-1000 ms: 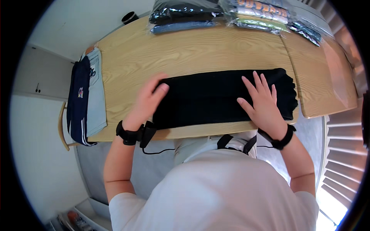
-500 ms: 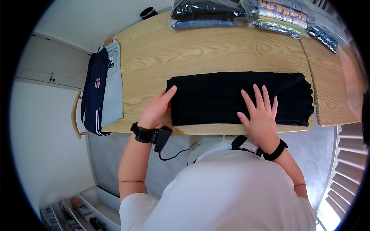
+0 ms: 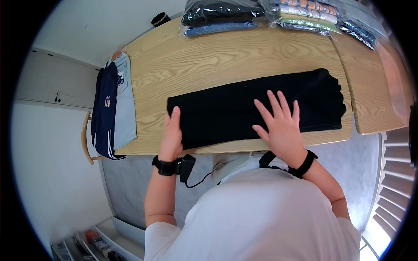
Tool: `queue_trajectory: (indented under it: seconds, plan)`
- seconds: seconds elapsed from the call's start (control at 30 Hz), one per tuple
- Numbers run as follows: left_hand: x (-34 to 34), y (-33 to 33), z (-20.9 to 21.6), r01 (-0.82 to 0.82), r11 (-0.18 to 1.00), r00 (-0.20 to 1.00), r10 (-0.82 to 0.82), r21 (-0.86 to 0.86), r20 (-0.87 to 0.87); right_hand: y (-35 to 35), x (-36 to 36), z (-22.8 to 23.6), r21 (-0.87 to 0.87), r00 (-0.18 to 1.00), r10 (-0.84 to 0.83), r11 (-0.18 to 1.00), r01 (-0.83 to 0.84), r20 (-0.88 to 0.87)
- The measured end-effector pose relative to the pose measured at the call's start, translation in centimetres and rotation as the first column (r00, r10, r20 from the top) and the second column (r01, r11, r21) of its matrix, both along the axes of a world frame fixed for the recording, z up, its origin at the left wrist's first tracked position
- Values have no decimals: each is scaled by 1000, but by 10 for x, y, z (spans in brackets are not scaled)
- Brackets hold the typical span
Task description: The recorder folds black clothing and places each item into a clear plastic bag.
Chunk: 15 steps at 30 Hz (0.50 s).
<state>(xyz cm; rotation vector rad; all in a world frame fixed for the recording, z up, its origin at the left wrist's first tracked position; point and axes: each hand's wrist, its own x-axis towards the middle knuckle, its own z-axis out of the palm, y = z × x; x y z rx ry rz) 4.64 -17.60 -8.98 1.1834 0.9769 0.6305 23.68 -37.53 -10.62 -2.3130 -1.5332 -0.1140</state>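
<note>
A folded black garment (image 3: 217,108), probably trousers, lies as a long strip near the front of the wooden table (image 3: 209,56), its right end wavy and set farther back than its left. At its left end my left hand (image 3: 172,137) stands edge-on against the fold, fingers stretched out and not gripping the cloth; some of them are hidden. My right hand (image 3: 281,124) rests flat with spread fingers on the middle-right of the fabric. Black straps circle both wrists.
Folded navy trousers (image 3: 103,108) with white stripes and light blue jeans (image 3: 126,100) lie at the table's left end, beside a wooden chair (image 3: 85,139). Bagged clothes (image 3: 222,21) are stacked along the back. A black cup-like object (image 3: 161,19) stands at the far left corner.
The black garment's left end has shifted left and toward me, so the strip now lies slanted. My left hand's pinch on that edge has loosened, and my right hand has moved slightly left.
</note>
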Motion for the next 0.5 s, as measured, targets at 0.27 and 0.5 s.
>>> queue_trajectory:
  seconds: [0.27, 0.5]
  plan:
    - [-43, -14, 69, -120, 989, 992, 114, 92, 62, 23, -25, 2, 34, 961, 246, 969, -243, -128]
    - [11, -35, 124, 95, 951, 991, -118, 294, 63, 29, -44, -5, 70, 914, 341, 940, -334, -222]
